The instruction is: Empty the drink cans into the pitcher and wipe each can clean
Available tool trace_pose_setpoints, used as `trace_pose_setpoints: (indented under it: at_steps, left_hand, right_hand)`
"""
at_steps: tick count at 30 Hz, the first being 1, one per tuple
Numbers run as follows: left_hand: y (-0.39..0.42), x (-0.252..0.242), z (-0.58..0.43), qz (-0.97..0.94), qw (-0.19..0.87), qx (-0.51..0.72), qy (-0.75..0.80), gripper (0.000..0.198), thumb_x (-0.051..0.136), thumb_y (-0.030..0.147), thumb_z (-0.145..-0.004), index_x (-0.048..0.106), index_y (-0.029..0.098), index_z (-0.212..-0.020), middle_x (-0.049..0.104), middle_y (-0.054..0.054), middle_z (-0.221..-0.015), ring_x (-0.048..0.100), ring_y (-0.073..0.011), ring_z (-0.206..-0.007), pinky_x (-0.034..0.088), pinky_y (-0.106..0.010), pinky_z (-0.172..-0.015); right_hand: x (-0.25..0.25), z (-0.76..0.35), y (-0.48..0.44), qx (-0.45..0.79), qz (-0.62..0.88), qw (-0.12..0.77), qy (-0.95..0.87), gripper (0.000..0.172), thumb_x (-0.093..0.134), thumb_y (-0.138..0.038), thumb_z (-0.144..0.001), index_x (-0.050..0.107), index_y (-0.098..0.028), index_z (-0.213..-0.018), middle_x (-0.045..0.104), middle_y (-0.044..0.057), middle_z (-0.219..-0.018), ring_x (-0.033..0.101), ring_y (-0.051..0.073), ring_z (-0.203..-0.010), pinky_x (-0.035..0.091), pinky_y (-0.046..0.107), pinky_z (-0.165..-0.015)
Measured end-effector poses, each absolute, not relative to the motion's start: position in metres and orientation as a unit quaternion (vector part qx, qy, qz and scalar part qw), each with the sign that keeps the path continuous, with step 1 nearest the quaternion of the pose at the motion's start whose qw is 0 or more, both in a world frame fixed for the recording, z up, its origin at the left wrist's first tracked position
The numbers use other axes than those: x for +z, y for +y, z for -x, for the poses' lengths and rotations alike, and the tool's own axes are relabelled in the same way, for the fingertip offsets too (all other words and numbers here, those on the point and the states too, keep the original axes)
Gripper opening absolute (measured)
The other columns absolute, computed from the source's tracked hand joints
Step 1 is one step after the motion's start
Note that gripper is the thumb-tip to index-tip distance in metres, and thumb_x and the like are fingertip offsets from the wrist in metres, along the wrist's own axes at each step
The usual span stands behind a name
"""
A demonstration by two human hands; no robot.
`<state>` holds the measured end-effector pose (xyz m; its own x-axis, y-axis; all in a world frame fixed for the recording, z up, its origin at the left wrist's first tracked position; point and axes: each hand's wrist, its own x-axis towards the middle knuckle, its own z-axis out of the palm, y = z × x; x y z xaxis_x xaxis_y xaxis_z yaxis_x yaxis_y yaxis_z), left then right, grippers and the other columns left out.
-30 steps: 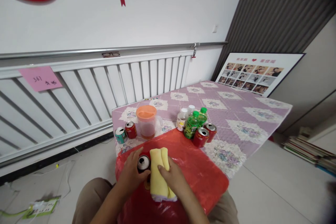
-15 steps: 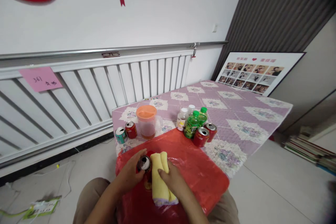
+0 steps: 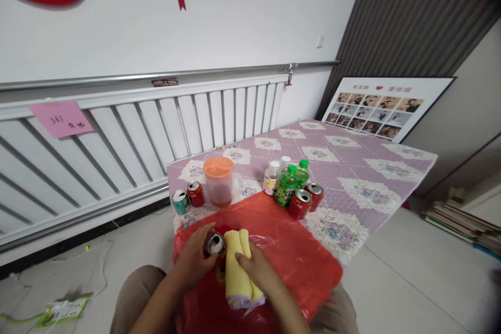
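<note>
My left hand [image 3: 197,253] is wrapped round a dark drink can [image 3: 215,244], its opened top facing up. Just right of that can, my right hand [image 3: 256,266] grips a folded yellow towel [image 3: 237,266] with a pale purple end, thumb on top. The towel's left edge is close beside the can; whether they touch I cannot tell. Both are over a shiny red plastic sheet [image 3: 297,250] that covers the near part of the table and hangs toward my lap. The fingers under the towel are hidden.
Beyond the sheet stand a teal can [image 3: 180,202], a red can [image 3: 195,194] and a pitcher with an orange lid [image 3: 218,182]. Further right are green-capped bottles [image 3: 286,188], white-capped bottles [image 3: 271,180] and two red cans [image 3: 300,205]. A white radiator [image 3: 195,115] lines the wall.
The can and my left hand have shifted very slightly; the towel has dropped a little toward me. Everything else on the table stays in place.
</note>
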<state>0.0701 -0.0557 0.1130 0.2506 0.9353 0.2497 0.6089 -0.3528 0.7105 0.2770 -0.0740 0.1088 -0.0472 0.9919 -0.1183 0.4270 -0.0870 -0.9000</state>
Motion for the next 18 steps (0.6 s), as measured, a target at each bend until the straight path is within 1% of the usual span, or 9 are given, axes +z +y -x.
trace_pose_setpoints:
  at_steps: [4, 8, 11, 15, 18]
  left_hand:
    - [-0.054, 0.113, -0.065, -0.766, 0.259, 0.323, 0.492, 0.068, 0.053, 0.011, -0.067, 0.047, 0.023, -0.134, 0.058, -0.010, -0.134, 0.054, -0.0269, -0.125, 0.041, -0.049, -0.108]
    - [-0.056, 0.112, -0.069, -0.752, 0.242, 0.324, 0.520, 0.071, 0.063, 0.017, -0.067, 0.046, 0.021, -0.135, 0.055, -0.012, -0.135, 0.050, -0.0313, -0.127, 0.040, -0.053, -0.107]
    - [-0.058, 0.110, -0.076, -0.738, 0.220, 0.325, 0.549, 0.071, 0.069, 0.021, -0.066, 0.047, 0.021, -0.133, 0.056, -0.013, -0.130, 0.052, -0.0328, -0.123, 0.042, -0.054, -0.104]
    - [-0.059, 0.109, -0.080, -0.734, 0.212, 0.328, 0.556, 0.062, 0.064, 0.019, -0.070, 0.049, 0.021, -0.131, 0.058, -0.012, -0.127, 0.053, -0.0310, -0.121, 0.042, -0.054, -0.103]
    - [-0.059, 0.112, -0.077, -0.751, 0.234, 0.328, 0.523, 0.064, 0.060, 0.014, -0.070, 0.048, 0.022, -0.132, 0.058, -0.012, -0.129, 0.052, -0.0297, -0.122, 0.041, -0.053, -0.106]
  right_hand:
    - [0.108, -0.279, -0.073, 0.438, 0.588, 0.335, -0.592, 0.036, 0.052, -0.024, -0.079, 0.063, -0.016, -0.113, 0.072, 0.009, -0.108, 0.067, 0.023, -0.098, 0.050, 0.032, -0.083]
    - [0.120, -0.279, -0.068, 0.423, 0.590, 0.345, -0.595, 0.040, 0.053, -0.027, -0.080, 0.059, -0.015, -0.118, 0.070, 0.011, -0.112, 0.065, 0.024, -0.100, 0.049, 0.033, -0.085]
    - [0.128, -0.277, -0.065, 0.408, 0.591, 0.354, -0.599, 0.043, 0.053, -0.027, -0.080, 0.056, -0.015, -0.122, 0.068, 0.011, -0.116, 0.063, 0.024, -0.103, 0.047, 0.033, -0.088]
    - [0.121, -0.276, -0.066, 0.412, 0.591, 0.344, -0.601, 0.042, 0.053, -0.025, -0.080, 0.057, -0.014, -0.121, 0.068, 0.012, -0.116, 0.064, 0.024, -0.103, 0.047, 0.033, -0.088]
    - [0.109, -0.278, -0.070, 0.431, 0.587, 0.326, -0.603, 0.041, 0.053, -0.024, -0.080, 0.060, -0.015, -0.119, 0.069, 0.012, -0.115, 0.066, 0.024, -0.101, 0.049, 0.032, -0.086]
